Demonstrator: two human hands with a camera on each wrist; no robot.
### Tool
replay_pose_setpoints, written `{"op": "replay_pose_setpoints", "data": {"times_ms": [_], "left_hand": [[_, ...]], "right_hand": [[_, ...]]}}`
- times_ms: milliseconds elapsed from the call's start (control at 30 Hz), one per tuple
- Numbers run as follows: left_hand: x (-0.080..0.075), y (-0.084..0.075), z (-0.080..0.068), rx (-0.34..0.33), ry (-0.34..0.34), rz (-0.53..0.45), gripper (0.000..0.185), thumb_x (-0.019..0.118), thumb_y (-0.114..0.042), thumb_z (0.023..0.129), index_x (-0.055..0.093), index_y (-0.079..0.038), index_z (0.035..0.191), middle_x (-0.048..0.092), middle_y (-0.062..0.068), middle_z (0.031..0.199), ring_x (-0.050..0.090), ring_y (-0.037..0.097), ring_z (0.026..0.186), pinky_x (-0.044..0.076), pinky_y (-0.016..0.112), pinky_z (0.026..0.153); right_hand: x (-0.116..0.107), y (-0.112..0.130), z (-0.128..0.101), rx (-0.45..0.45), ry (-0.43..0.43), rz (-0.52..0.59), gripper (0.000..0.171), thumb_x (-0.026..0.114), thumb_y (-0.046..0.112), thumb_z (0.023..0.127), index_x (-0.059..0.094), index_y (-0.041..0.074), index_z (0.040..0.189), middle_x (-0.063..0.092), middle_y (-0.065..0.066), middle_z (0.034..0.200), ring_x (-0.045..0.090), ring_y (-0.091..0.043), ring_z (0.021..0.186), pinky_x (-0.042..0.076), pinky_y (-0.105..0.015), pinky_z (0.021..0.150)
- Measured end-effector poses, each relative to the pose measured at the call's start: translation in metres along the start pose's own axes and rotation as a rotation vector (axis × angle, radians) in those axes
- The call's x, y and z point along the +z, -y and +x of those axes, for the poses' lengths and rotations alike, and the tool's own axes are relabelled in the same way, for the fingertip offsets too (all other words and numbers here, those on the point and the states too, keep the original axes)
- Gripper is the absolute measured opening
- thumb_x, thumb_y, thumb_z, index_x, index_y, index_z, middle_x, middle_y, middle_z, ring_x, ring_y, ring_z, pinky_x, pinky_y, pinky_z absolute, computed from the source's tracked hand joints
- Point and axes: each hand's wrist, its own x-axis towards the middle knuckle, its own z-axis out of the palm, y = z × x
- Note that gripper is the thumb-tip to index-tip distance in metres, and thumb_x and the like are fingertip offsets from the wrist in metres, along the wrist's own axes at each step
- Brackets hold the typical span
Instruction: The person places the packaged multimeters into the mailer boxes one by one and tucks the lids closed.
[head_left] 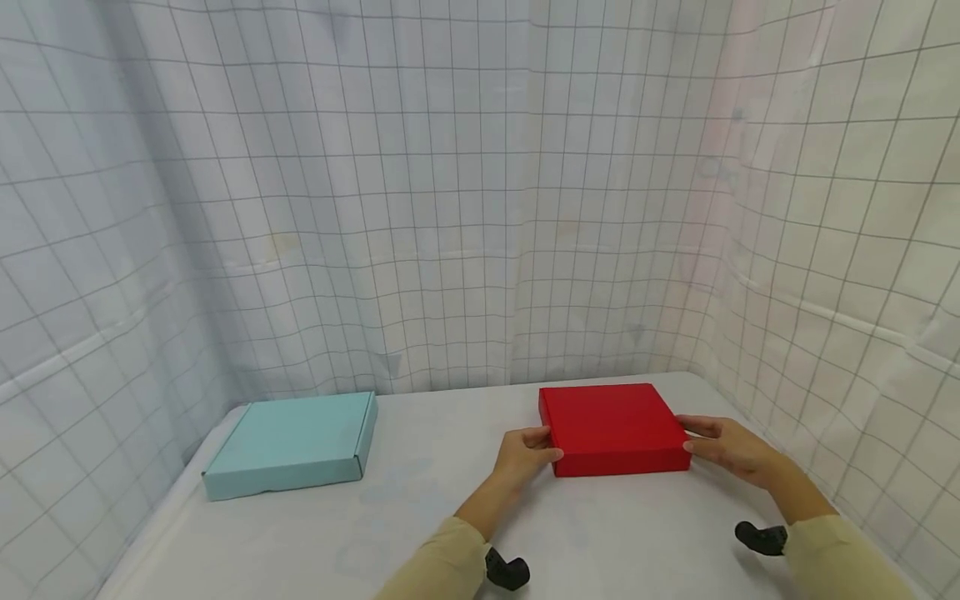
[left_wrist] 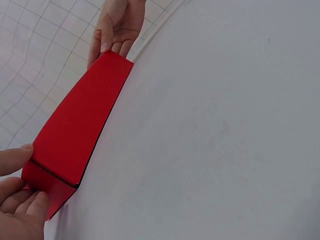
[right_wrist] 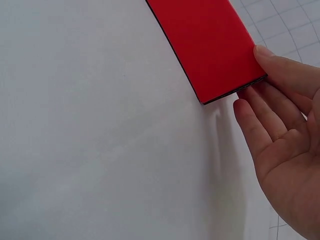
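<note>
A flat red cardboard box [head_left: 611, 427] is at the right of the white table, with a hand at each end. My left hand [head_left: 522, 457] holds its left end. In the left wrist view, the thumb lies at the box's edge and the bent fingers [left_wrist: 39, 202] press against its short side. At the opposite end, my right hand [head_left: 733, 450] grips the right side. The right wrist view shows that thumb [right_wrist: 265, 52] on the box's edge and the other fingers against its end face, partly hidden behind the corner.
A flat light-blue box [head_left: 296, 442] of similar shape lies at the left of the white table [head_left: 420, 517]. White grid-patterned curtains [head_left: 442, 192] hang behind and along both sides. A black strap piece [head_left: 507, 572] juts from the left sleeve, and another [head_left: 761, 539] from the right.
</note>
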Motion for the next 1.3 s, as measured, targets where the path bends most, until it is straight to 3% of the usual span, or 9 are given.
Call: {"op": "replay_pose_setpoints", "data": {"times_ms": [100, 333, 767, 1133, 1300], "left_hand": [[0.008, -0.001, 0.001, -0.008, -0.011, 0.003, 0.053, 0.079, 0.002, 0.089, 0.059, 0.011, 0.137, 0.067, 0.02, 0.13, 0.065, 0.033, 0.12, 0.055, 0.039, 0.097], [0.027, -0.001, 0.005, 0.001, -0.04, -0.002, 0.053, 0.079, 0.004, 0.088, 0.06, 0.011, 0.137, 0.068, 0.019, 0.127, 0.066, 0.031, 0.118, 0.055, 0.039, 0.097], [0.053, 0.006, 0.013, -0.007, -0.057, -0.067, 0.052, 0.079, 0.0, 0.089, 0.06, 0.008, 0.138, 0.069, 0.014, 0.125, 0.066, 0.03, 0.117, 0.056, 0.038, 0.096], [0.058, 0.007, 0.014, -0.023, -0.074, -0.05, 0.052, 0.079, -0.002, 0.09, 0.062, 0.005, 0.138, 0.069, 0.013, 0.127, 0.066, 0.029, 0.119, 0.055, 0.038, 0.097], [0.06, 0.007, 0.015, -0.014, -0.089, -0.033, 0.05, 0.08, -0.001, 0.089, 0.063, 0.006, 0.135, 0.07, 0.014, 0.125, 0.067, 0.03, 0.118, 0.056, 0.038, 0.096]], "right_hand": [[-0.006, 0.0, -0.002, -0.004, 0.014, 0.004, 0.075, 0.063, 0.014, 0.104, 0.018, -0.014, 0.157, 0.022, -0.037, 0.161, 0.038, -0.045, 0.142, 0.051, -0.037, 0.103], [-0.019, 0.0, -0.003, -0.002, 0.019, 0.01, 0.073, 0.059, 0.012, 0.106, 0.015, -0.014, 0.157, 0.022, -0.036, 0.16, 0.05, -0.021, 0.128, 0.051, -0.033, 0.102], [-0.032, -0.008, -0.008, 0.023, -0.049, 0.086, 0.076, 0.06, 0.013, 0.106, 0.011, -0.014, 0.158, 0.026, -0.035, 0.159, 0.058, -0.009, 0.118, 0.052, -0.033, 0.102], [-0.031, -0.014, -0.01, 0.031, -0.082, 0.146, 0.074, 0.058, 0.011, 0.107, 0.011, -0.014, 0.158, 0.026, -0.034, 0.16, 0.06, -0.005, 0.114, 0.051, -0.032, 0.102], [-0.029, -0.009, -0.012, 0.048, -0.096, 0.072, 0.072, 0.059, 0.011, 0.106, 0.015, -0.016, 0.156, 0.025, -0.038, 0.158, 0.059, -0.02, 0.122, 0.052, -0.037, 0.102]]}}
